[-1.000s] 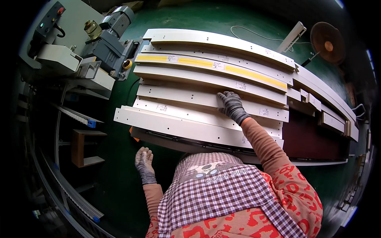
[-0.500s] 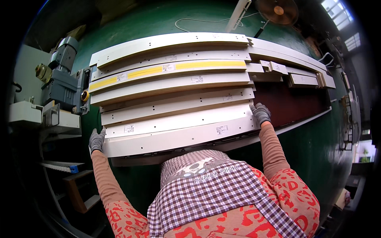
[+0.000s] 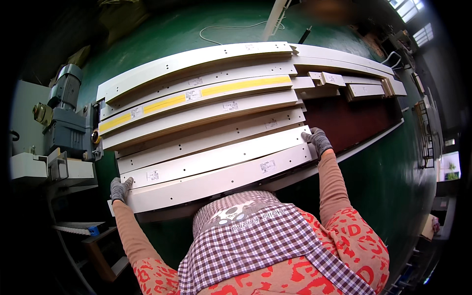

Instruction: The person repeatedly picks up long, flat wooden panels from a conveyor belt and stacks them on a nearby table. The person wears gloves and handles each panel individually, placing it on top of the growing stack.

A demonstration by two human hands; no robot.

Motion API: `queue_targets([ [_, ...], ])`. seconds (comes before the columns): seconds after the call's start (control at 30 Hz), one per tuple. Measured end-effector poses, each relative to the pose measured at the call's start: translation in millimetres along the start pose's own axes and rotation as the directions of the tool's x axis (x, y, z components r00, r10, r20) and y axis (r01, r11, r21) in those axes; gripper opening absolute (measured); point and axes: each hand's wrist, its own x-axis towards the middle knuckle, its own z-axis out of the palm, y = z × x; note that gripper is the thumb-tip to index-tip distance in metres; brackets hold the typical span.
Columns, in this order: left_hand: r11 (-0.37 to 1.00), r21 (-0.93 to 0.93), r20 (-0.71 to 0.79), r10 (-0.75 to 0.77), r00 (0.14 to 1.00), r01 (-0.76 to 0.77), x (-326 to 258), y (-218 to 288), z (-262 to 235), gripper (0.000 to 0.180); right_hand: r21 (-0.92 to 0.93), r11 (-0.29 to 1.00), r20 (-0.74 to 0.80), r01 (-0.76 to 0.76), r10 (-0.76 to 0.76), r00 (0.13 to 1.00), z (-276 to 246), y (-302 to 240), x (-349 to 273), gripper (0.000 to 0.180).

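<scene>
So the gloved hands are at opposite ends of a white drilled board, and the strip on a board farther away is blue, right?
No, the head view shows that strip is yellow; the left hand and right hand are at opposite ends of the white drilled board.

At left stands a grey motor (image 3: pixel 67 88), upper right probably windows (image 3: pixel 424 35)

Boards laid side by side, seen from above. The gloved left hand (image 3: pixel 121 190) and right hand (image 3: pixel 319 140) grasp opposite ends of a white board (image 3: pixel 216 159), which lies just beyond the nearest board (image 3: pixel 216 184). Farther back, a yellow-striped board (image 3: pixel 169 102) lies among other drilled white boards. Right: short white pieces (image 3: pixel 366 90) near a dark red surface (image 3: pixel 349 118). Left: a grey motor (image 3: pixel 66 88).
</scene>
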Motion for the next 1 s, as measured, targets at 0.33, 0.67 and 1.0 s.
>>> queue_targets([
  [0.33, 0.893, -0.413, -0.101, 0.149, 0.984, -0.178, -13, 33, -41, 0.044, 0.285, 0.921, -0.064, 0.266, -0.259, 0.964, -13, -24, 30, 0.039],
  [0.67, 0.835, -0.502, -0.169, 0.159, 0.973, -0.223, 24, 25, 18, 0.088, 0.396, 0.88, -0.066, 0.263, -0.259, 0.964, 31, -34, 78, 0.046],
  [1.0, 0.847, -0.509, -0.068, 0.141, 0.988, -0.156, 8, 47, 1, 0.087, 0.321, 0.926, -0.087, 0.196, -0.177, 0.98, 28, 0, 59, 0.048],
])
